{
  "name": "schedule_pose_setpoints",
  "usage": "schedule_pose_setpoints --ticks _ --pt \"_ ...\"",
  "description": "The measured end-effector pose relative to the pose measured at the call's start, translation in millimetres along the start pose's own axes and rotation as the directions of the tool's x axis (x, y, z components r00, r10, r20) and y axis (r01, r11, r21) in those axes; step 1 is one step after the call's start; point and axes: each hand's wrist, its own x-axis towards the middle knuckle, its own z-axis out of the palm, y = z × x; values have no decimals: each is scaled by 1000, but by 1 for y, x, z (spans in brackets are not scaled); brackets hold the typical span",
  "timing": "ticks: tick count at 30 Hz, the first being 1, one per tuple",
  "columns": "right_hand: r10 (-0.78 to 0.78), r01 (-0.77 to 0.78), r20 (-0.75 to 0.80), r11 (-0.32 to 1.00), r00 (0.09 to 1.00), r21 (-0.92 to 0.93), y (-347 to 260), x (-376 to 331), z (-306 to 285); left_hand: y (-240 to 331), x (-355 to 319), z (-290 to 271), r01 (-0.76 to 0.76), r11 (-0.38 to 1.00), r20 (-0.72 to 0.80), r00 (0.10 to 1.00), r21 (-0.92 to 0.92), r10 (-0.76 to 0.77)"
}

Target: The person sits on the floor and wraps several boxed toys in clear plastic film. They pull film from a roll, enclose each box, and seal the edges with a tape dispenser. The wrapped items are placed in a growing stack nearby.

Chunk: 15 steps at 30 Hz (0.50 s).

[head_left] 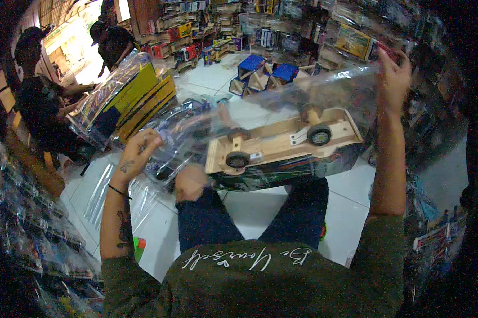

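A wooden toy truck (pixel 270 142) lies wheels up across my knees, its black wheels and bare wood underside facing me and its dark painted side toward my lap. Clear plastic film (pixel 331 84) stretches above and behind it, between my raised hands. My left hand (pixel 139 151), to the left of the truck, pinches one part of the film. Up at the far right, my right hand (pixel 393 85) grips the other end, with the fingers closed. A small reddish thing shows at those fingertips, too blurred to name.
Wrapped yellow toys (pixel 143 87) are stacked at the left, beside a person in dark clothes (pixel 43 106); another person (pixel 112 45) bends behind. Blue-and-wood toys (pixel 265 74) stand ahead on the white tiles. Film sheets (pixel 104 199) lie at left. Many wrapped goods (pixel 196 29) line the walls.
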Motion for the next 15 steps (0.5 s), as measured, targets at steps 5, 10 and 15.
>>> schedule_pose_setpoints --ticks 5,10,15 --pt "-326 313 537 942 778 119 -49 -86 136 31 71 113 -256 953 104 956 -161 274" --pt "-197 281 840 958 505 56 -17 -143 188 55 113 238 -301 854 34 937 -424 347" --pt "18 188 932 978 362 -92 -4 -156 191 41 95 269 -270 906 -205 956 -324 212"
